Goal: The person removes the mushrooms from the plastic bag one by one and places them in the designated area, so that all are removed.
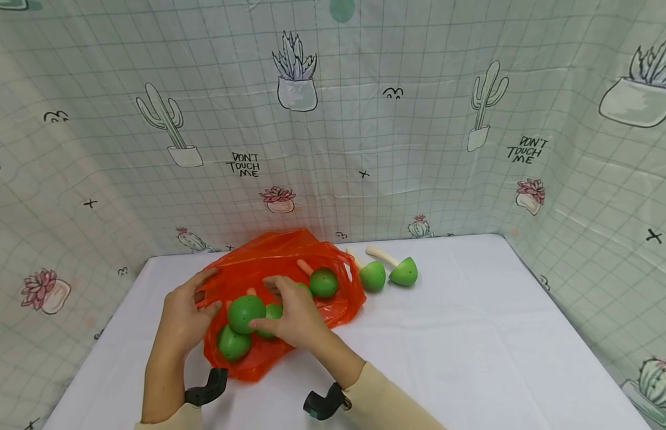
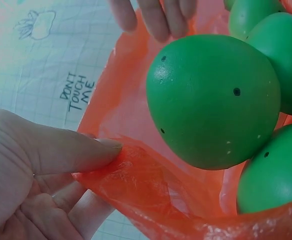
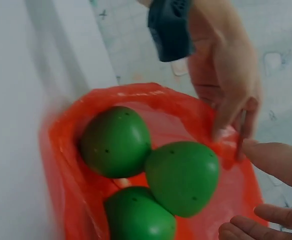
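Observation:
A red plastic bag (image 1: 252, 263) lies with its mouth facing the near side, and several toy mushrooms (image 1: 246, 314) with dark-spotted green caps are inside it. My left hand (image 1: 183, 316) pinches the bag's left edge between thumb and fingers, as the left wrist view shows up close. Over the bag's mouth is my right hand (image 1: 296, 313), its fingers spread and nothing gripped. In the head view its thumb overlaps the nearest green cap (image 2: 213, 102); the right wrist view shows a gap between that hand and the caps (image 3: 183, 177).
Two more toy mushrooms, one (image 1: 373, 276) beside the bag's right edge and another (image 1: 404, 272) a little further right, lie on the white-covered table (image 1: 462, 334). Behind the table hangs a gridded cloth (image 1: 333, 143) with cactus prints, which continues along both sides.

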{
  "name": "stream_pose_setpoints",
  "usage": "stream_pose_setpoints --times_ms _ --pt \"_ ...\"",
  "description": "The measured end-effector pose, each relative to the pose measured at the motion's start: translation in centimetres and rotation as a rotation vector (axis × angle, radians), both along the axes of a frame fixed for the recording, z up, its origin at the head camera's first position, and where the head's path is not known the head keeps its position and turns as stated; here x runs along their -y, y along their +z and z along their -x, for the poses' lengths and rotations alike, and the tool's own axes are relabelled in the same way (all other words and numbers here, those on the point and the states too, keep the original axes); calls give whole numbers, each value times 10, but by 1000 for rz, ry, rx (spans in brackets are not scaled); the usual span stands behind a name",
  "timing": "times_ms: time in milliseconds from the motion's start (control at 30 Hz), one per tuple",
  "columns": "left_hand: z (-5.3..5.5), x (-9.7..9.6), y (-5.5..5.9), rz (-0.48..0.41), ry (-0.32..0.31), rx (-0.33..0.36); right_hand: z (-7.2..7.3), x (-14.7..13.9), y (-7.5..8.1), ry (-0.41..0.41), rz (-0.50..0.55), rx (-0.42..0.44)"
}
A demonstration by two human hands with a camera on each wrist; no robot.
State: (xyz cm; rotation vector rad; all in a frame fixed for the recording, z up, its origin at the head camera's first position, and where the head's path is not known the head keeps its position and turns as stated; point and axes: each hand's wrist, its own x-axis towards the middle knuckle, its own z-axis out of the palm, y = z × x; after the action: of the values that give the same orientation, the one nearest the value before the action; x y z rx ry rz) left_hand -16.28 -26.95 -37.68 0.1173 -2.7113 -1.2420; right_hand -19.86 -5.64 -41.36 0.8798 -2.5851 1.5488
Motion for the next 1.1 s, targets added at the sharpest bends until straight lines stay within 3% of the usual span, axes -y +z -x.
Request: stream_pose_setpoints --times_ms 133,667,1100 --pt "1 0 1 2 -4 3 0 10 -3 -3 -64 -6" --pt "2 -2 2 12 -20 -19 2 31 -14 -48 -153 -27" --pt "0 0 1 8 -10 -8 -1 31 -14 -59 -120 -42"
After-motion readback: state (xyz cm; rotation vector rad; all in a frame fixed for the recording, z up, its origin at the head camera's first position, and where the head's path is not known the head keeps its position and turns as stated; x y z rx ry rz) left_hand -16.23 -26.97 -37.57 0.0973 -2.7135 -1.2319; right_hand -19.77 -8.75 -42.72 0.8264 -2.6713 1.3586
